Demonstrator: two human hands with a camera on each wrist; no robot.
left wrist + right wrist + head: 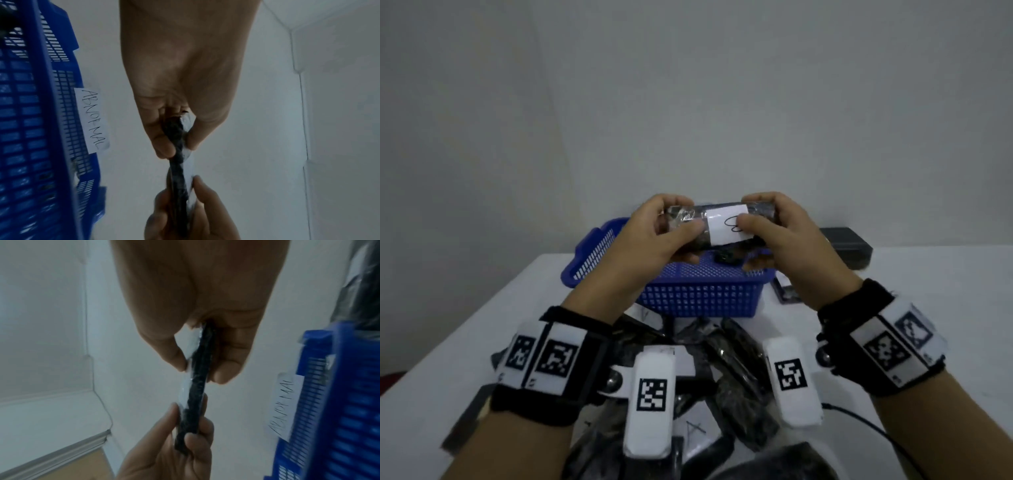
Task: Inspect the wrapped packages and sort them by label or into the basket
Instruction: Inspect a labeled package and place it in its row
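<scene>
- Gripping from both ends, the left hand (654, 233) and the right hand (777, 233) held one wrapped package (717, 224) level in the air above the blue basket (688, 291).
- Left hand: thumb on the near face, fingers curled over the far side, pinching the plastic-wrapped end; in the left wrist view that pinch (179, 138) was plain.
- Right hand: thumb pressed on the white label (724, 228), fingers wrapped behind.
- Both wrists were raised, palms facing each other, forearms reaching forward over the pile of dark packages (726, 356) on the white table (928, 298).
- Basket's far wall carried a paper tag (92, 120) reading "ABNORMAL".
- Label's handwriting was partly covered by the thumb; I couldn't read it.
</scene>
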